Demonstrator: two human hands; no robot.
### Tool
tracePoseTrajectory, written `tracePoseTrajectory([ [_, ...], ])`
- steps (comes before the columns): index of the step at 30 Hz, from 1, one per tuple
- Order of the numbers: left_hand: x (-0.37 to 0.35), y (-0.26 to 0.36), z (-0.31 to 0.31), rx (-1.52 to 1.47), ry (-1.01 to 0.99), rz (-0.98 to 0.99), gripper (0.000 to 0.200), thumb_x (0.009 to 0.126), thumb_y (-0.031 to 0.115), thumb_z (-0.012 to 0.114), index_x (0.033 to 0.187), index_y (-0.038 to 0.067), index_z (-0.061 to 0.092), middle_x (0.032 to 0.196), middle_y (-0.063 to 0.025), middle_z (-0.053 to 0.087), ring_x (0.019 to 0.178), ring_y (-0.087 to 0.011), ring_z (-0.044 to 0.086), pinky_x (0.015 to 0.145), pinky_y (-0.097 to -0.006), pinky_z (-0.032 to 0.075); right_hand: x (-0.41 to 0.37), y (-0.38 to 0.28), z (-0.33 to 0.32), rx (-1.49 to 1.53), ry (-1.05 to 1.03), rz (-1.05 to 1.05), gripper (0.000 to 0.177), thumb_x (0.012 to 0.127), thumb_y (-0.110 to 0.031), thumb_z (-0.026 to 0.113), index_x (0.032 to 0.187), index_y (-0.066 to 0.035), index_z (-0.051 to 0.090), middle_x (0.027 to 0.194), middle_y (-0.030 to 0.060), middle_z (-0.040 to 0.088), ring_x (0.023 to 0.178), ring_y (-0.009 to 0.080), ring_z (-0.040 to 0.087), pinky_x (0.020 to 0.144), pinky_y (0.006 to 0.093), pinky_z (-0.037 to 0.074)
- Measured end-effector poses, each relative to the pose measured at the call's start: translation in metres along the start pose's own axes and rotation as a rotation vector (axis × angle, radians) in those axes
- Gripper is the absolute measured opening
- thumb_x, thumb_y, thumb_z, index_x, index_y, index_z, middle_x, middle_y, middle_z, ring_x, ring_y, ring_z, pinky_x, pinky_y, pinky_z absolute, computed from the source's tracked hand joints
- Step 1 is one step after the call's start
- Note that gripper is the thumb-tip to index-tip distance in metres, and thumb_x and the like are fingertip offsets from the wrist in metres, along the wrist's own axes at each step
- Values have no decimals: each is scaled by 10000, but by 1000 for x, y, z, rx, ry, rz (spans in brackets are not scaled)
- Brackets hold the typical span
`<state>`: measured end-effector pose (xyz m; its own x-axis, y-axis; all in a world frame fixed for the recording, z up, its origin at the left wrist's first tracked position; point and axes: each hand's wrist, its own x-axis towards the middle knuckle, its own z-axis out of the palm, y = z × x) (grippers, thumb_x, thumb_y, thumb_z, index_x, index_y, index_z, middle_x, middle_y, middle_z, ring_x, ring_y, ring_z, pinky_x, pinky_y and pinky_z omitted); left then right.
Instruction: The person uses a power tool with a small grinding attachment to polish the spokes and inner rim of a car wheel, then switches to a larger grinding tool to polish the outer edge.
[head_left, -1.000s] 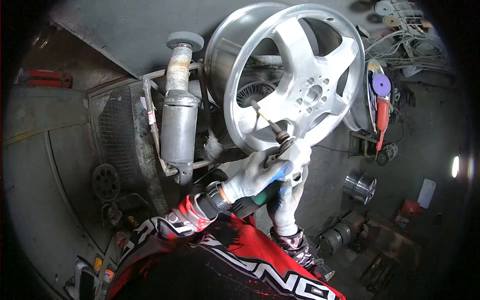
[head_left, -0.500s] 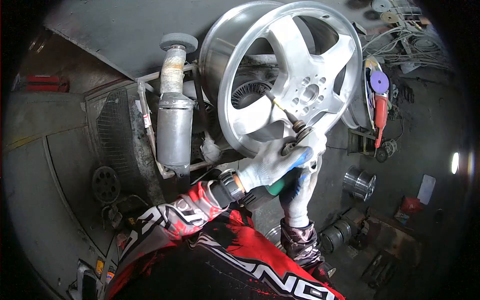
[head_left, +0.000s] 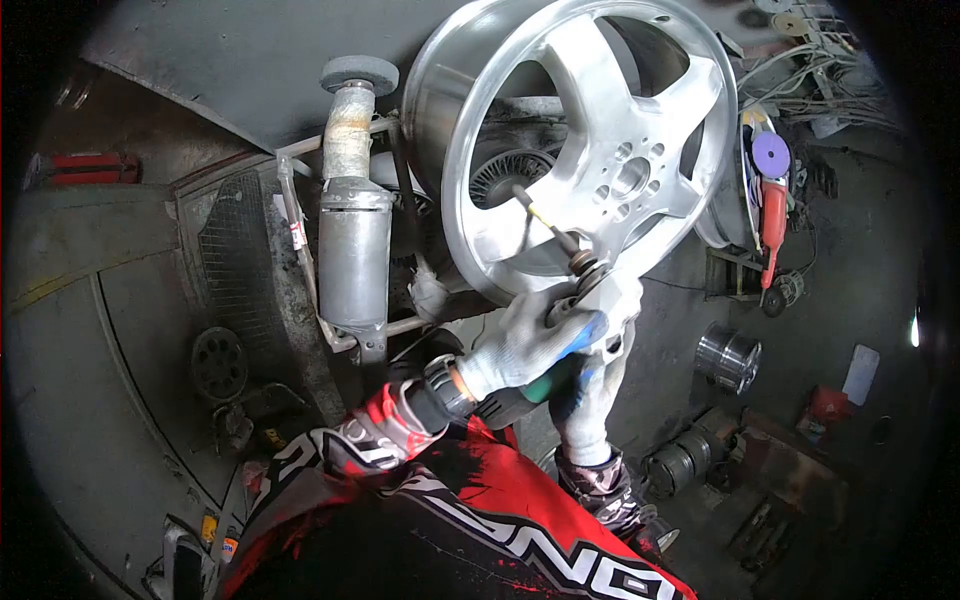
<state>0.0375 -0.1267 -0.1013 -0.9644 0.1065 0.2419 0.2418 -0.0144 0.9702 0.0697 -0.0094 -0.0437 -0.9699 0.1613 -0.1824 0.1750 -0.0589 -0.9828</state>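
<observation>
Both of my gloved hands grip a power grinder with a green body [head_left: 541, 387] and a long thin shaft [head_left: 562, 238]. My left hand [head_left: 525, 340] wraps round its head, thumb laid across the front. Closed about the tool from below and to the right is my right hand [head_left: 597, 395], its fingers partly hidden. The slim tip of the shaft [head_left: 521, 196] overlaps the left spoke of a silver alloy wheel [head_left: 590, 95], near that spoke's upper edge. The wheel leans upright in front of me, its spoked face turned my way.
Left of the wheel stands a grey motor [head_left: 354, 255] with a round grey buffing wheel [head_left: 358, 74] on top. A red angle grinder [head_left: 773, 215] with a purple disc hangs at the right. Another rim [head_left: 728, 358] lies on the floor, and cables [head_left: 835, 85] are bundled at upper right.
The grinder and both hands have shifted slightly left relative to the wheel. Its tip has moved outward from the hub along the left spoke. My view has shifted a little.
</observation>
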Motion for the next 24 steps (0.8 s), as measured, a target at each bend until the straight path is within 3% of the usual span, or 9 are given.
tracePoseTrajectory([
  [1, -3, 7, -8, -233, -105, -372, 306, 988, 353, 609, 1219, 156, 650, 1142, -183, 631, 939, -341, 643, 780, -444, 522, -4, 0, 3, -21, -27, 26, 1078, 836, -533, 764, 1545, 16, 167, 1416, 151, 461, 1284, 235, 492, 1080, 379, 398],
  [3, -15, 2, -5, -192, 1, -108, 359, 968, 393, 632, 1227, 146, 651, 1079, -177, 656, 890, -349, 659, 768, -447, 524, -13, 6, 2, -42, -95, -26, 950, 906, -544, 681, 1550, -23, 215, 1421, 121, 474, 1272, 223, 500, 1086, 386, 387],
  [7, -12, 1, -1, -366, 22, -283, 409, 965, 395, 636, 1226, 80, 637, 1020, -167, 671, 865, -340, 667, 762, -439, 525, -10, 9, -4, -28, -73, -16, 896, 939, -480, 665, 1566, -49, 193, 1461, 124, 444, 1309, 232, 479, 1108, 396, 374],
  [9, 2, 2, -1, -124, -164, -238, 530, 989, 346, 608, 1299, -79, 544, 1084, -157, 657, 988, -185, 616, 867, -351, 497, -2, 7, -7, -19, -75, -13, 873, 954, -455, 655, 1572, -59, 182, 1476, 127, 432, 1324, 237, 469, 1116, 402, 370],
  [10, 26, 15, -6, -468, -172, -365, 515, 986, 350, 614, 1270, -77, 564, 1026, -140, 655, 943, -172, 609, 821, -346, 494, 2, 6, -8, 17, -11, -27, 923, 926, -458, 691, 1565, -31, 180, 1457, 135, 440, 1312, 237, 472, 1102, 395, 380],
  [14, 38, 11, -1, -423, -194, -287, 499, 986, 361, 605, 1228, -75, 592, 1010, -127, 643, 912, -167, 600, 800, -345, 490, 8, 10, -9, 61, 76, -49, 981, 900, -451, 726, 1562, -4, 156, 1444, 144, 440, 1304, 238, 471, 1090, 389, 386],
  [19, 12, 18, -16, -398, -186, -403, 561, 974, 374, 620, 1310, -68, 542, 1096, -166, 636, 969, -209, 608, 839, -375, 493, -7, 12, -2, 32, 9, -14, 1057, 855, -510, 751, 1556, 9, 152, 1439, 145, 438, 1306, 230, 463, 1090, 379, 380],
  [20, 4, 20, -24, -240, -288, -355, 582, 977, 374, 614, 1343, -68, 517, 1156, -180, 634, 1031, -218, 608, 882, -376, 490, -11, 16, -5, -36, -57, -65, 920, 922, -502, 678, 1556, -44, 194, 1418, 128, 468, 1271, 237, 503, 1087, 405, 393],
  [24, -8, 21, -21, -422, -157, -448, 540, 989, 337, 599, 1332, -73, 524, 1154, -167, 645, 1049, -215, 620, 915, -370, 489, -18, 13, 1, -15, -86, -40, 948, 899, -508, 705, 1553, -39, 203, 1426, 117, 461, 1280, 239, 496, 1086, 398, 392],
])
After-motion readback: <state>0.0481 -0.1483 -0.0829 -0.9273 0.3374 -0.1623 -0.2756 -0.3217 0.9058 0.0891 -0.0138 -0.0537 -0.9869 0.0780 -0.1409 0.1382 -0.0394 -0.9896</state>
